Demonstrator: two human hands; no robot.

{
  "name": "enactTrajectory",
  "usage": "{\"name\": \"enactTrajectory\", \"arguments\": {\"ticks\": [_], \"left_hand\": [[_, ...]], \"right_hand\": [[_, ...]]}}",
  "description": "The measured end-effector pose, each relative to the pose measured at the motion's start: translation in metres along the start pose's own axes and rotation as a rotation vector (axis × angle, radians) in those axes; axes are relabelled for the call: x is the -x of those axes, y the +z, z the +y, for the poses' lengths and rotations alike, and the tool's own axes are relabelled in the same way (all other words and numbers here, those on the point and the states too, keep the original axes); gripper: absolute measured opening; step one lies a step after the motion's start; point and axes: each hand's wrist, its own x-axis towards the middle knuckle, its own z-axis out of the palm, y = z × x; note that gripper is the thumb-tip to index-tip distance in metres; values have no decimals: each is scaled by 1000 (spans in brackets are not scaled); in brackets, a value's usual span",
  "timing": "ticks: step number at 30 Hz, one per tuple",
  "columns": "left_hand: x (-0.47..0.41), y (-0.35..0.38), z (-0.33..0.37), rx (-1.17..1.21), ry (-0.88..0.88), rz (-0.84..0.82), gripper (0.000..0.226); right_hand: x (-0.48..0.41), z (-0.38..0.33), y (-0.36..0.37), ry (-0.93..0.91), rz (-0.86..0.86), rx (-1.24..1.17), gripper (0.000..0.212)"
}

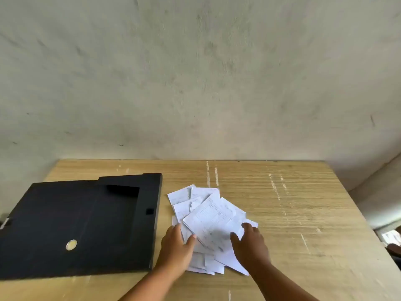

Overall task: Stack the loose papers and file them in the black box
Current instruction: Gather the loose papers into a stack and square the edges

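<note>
Several loose white papers with handwriting lie in an untidy overlapping pile in the middle of the wooden table. A flat black box lies closed to their left, with a round metal snap on its flap. My left hand rests on the pile's left side, thumb on the top sheets, fingers spread. My right hand lies palm down on the pile's right side, fingers apart. Neither hand has lifted a sheet. The lower sheets are partly hidden under both hands.
The wooden table has scratches and white marks and stands against a grey plaster wall. Its right edge runs diagonally at the far right, with floor and dim objects beyond it. The black box's left end overhangs the table's left edge.
</note>
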Motion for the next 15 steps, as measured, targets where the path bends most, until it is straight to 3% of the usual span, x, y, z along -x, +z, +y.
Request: {"name": "enactTrajectory", "arguments": {"ticks": [5, 9, 15], "left_hand": [[-15, 6, -4, 162, -198, 61, 42], [-30, 2, 3, 357, -202, 32, 30], [-45, -2, 7, 394, -231, -62, 66]], "right_hand": [[-9, 4, 12, 234, 3, -33, 67], [-20, 0, 18, 210, 12, -70, 78], [-40, -17, 19, 85, -78, -297, 87]]}}
